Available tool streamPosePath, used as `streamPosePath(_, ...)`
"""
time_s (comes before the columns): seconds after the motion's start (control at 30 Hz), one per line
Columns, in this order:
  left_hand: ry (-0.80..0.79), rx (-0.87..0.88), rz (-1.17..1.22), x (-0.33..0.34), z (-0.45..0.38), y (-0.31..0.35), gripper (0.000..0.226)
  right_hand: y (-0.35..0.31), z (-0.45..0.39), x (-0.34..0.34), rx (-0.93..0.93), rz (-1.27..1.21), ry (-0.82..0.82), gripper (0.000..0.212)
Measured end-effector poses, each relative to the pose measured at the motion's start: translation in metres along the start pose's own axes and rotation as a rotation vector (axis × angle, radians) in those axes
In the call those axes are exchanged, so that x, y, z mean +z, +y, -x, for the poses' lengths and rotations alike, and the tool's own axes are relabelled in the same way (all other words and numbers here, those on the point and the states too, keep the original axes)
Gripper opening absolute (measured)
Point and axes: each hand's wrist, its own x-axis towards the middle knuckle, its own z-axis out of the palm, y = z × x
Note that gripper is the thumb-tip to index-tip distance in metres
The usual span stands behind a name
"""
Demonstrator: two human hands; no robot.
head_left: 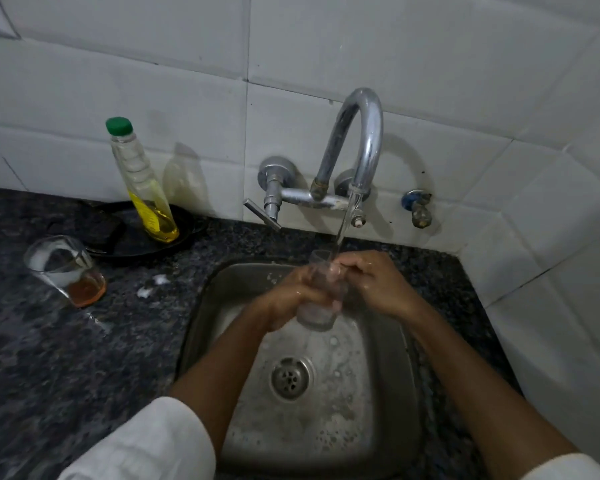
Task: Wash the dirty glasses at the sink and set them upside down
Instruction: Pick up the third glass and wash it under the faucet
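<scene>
The glass (321,296) is held over the sink (388,341), upright with a small tilt, its mouth under the stream of water (343,223) that falls from the curved tap (364,133); the left hand (291,296) holds it from the left side, the fingers curled around the lower part of the body; the right hand (371,278) holds it near the rim, and its fingers (340,266) are bent over the upper edge, pinching the glass; both hands look wet. The sink is of steel, with a round drain (290,377) in the middle and some foam and drops on its floor.

On the dark stone bench (49,358), well apart to the left of the sink, stands a second glass (66,270); it is upright, with an orange-brown liquid at the bottom and white foam on the inner wall. Between this glass and the sink lie small spots of foam (153,285) on the bench. Behind the second glass there is a black round tray (184,233) near the wall; on it stands a clear bottle (142,188) with a green cap and yellow liquid, tilted a little; a dark flat thing (101,226) lies also on the tray, but I cannot tell what it is. The wall behind has white tiles (153,81); to the right of the tap a small valve (418,209) with a blue part comes out of the wall. White sleeves (146,445) cover the arms at the lower edge.
</scene>
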Motion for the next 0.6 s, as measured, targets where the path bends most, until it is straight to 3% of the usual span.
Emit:
streamPosePath(0.03,-0.135,-0.032,0.14,-0.006,0.003,0.0,0.041,0.0,0.002,-0.002,0.01,-0.037,-0.041,0.018)
streamPosePath(0.07,-0.146,-0.043,0.19,-0.007,0.005,-0.002,0.036,0.001,0.003,-0.001,0.022,-0.022,-0.07,0.019)
streamPosePath(0.1,-0.072,-0.013,0.14,-0.002,0.007,-0.004,0.032,0.001,0.003,0.001,0.038,0.045,-0.069,0.024)
streamPosePath(0.2,0.444,0.144,-0.275,0.037,0.0,-0.011,0.032,-0.004,-0.005,0.015,0.142,0.174,0.034,0.037)
streamPosePath(0.23,0.556,0.202,-0.376,0.046,0.0,-0.012,0.033,-0.007,-0.006,0.018,0.18,0.149,0.075,0.037)
streamPosePath(0.27,0.551,0.206,-0.405,0.046,-0.001,-0.013,0.034,-0.008,-0.006,0.02,0.197,0.119,0.108,0.035)
streamPosePath(0.3,0.456,0.192,-0.334,0.039,0.0,-0.01,0.038,-0.009,-0.004,0.019,0.202,0.079,0.119,0.033)
streamPosePath(0.37,0.105,0.064,-0.051,0.009,0.001,-0.005,0.049,-0.006,0.0,0.014,0.169,-0.019,0.096,0.03)
streamPosePath(0.43,-0.094,-0.065,0.139,-0.009,0.003,-0.007,0.043,-0.002,0.003,0.013,0.145,-0.033,0.058,0.03)
streamPosePath(0.47,-0.027,-0.065,0.024,-0.007,0.003,-0.008,0.039,0.0,0.002,0.016,0.157,0.034,0.056,0.032)
streamPosePath(0.57,0.472,0.024,-0.733,0.022,0.001,-0.007,0.057,-0.001,-0.007,0.03,0.261,0.242,0.179,0.036)
streamPosePath(0.6,0.569,0.088,-0.808,0.029,0.003,-0.006,0.057,-0.003,-0.01,0.032,0.293,0.203,0.215,0.037)
